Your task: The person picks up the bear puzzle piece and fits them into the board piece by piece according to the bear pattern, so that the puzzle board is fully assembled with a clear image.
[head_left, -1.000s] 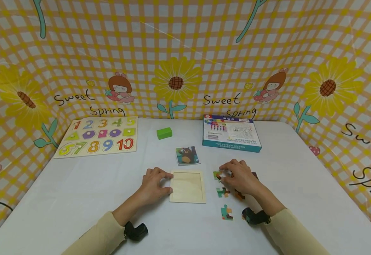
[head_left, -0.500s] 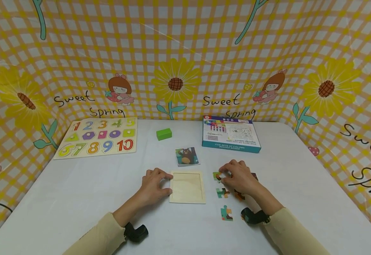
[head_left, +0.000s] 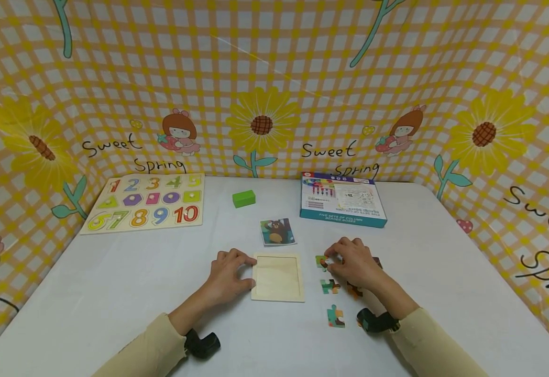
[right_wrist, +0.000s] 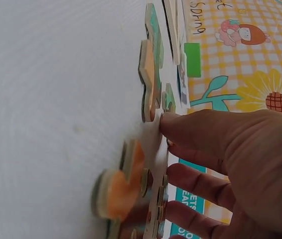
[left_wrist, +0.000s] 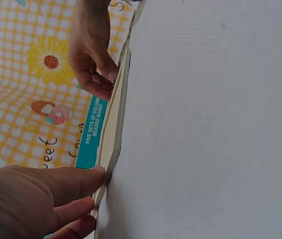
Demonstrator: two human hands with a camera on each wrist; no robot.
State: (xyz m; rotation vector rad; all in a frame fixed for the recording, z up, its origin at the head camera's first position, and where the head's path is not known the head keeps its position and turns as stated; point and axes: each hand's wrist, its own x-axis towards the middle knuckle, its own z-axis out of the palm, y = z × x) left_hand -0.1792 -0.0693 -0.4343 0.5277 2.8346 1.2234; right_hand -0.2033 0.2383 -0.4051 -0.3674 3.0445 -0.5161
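A square wooden puzzle tray (head_left: 278, 278) with a raised rim lies at the middle of the table. My left hand (head_left: 229, 275) touches its left edge with spread thumb and index finger; in the left wrist view the thumb (left_wrist: 88, 180) rests against the rim. My right hand (head_left: 355, 263) pinches a green-and-brown jigsaw piece (head_left: 320, 261) right of the tray, still flat on the table. Below it lie a second jigsaw piece (head_left: 329, 286) and a teal-orange jigsaw piece (head_left: 335, 317). More pieces are partly hidden under the right hand; an orange piece (right_wrist: 121, 194) shows in the right wrist view.
Behind the tray lies a bear picture card (head_left: 278, 232). Farther back are a green block (head_left: 243, 198), a number puzzle board (head_left: 144, 203) at left and a flat box (head_left: 342, 201) at right. A checked cloth (head_left: 265, 63) stands around the white table (head_left: 114, 283).
The view has shifted very slightly. Both hands, the tray and the jigsaw pieces keep their places.
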